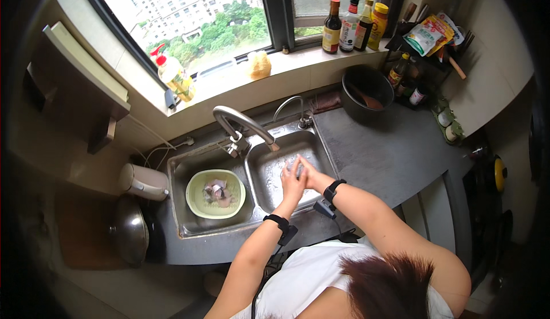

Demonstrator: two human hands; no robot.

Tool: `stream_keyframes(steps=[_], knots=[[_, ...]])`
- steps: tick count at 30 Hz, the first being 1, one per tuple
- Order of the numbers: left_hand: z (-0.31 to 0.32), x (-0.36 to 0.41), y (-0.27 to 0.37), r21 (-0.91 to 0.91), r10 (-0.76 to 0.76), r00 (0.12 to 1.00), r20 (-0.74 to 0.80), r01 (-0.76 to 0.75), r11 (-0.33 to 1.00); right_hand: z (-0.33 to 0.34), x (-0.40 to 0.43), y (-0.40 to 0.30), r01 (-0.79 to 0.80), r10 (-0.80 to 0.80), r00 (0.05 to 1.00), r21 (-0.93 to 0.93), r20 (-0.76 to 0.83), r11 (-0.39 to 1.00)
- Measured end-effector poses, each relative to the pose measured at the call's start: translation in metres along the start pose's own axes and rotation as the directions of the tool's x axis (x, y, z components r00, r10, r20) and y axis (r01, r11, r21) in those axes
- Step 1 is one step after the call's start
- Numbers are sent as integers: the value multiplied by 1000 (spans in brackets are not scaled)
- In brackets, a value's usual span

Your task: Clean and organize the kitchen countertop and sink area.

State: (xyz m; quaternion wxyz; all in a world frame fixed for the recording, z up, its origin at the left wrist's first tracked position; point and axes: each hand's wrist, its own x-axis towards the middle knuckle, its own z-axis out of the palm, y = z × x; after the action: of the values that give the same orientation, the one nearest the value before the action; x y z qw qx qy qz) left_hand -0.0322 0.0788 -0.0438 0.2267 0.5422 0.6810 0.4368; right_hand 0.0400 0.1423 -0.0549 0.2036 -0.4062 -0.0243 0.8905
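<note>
Over the right basin (268, 181) of a steel double sink, my left hand (293, 185) and my right hand (313, 177) meet. Their extended fingers touch near the tips, with a small gap between the hands. I see nothing held in either, though the palms are partly hidden. The spout of the curved faucet (249, 123) ends just beyond my fingers; no clear water stream is visible. In the left basin (182, 224) sits a pale green plastic colander (193, 205), with pieces of what looks like raw fish (220, 192) inside. Both wrists wear black bands.
An electric kettle (144, 182) and a lidded pan (131, 233) flank the sink's left. A small curved tap (288, 102) rises behind the right basin. Rightward, a black pot (367, 91) stands on the grey counter (365, 147). Sauce bottles (347, 29) and a soap pump bottle (175, 76) line the windowsill.
</note>
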Motion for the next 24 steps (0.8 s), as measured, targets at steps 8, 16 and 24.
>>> stream_keyframes(steps=[8,16,24], knots=[[-34,15,32,102,170,982,-84,-162,982,7,-5,8,29,-44,993,-134,-110,991],[-24,27,23,-322,-302,936,-180,234,917,26,-13,31,190,-269,922,-280,-280,941],[-7,20,-44,-568,-625,780,-8,511,645,33,-15,39,-17,-517,801,-875,-301,484]])
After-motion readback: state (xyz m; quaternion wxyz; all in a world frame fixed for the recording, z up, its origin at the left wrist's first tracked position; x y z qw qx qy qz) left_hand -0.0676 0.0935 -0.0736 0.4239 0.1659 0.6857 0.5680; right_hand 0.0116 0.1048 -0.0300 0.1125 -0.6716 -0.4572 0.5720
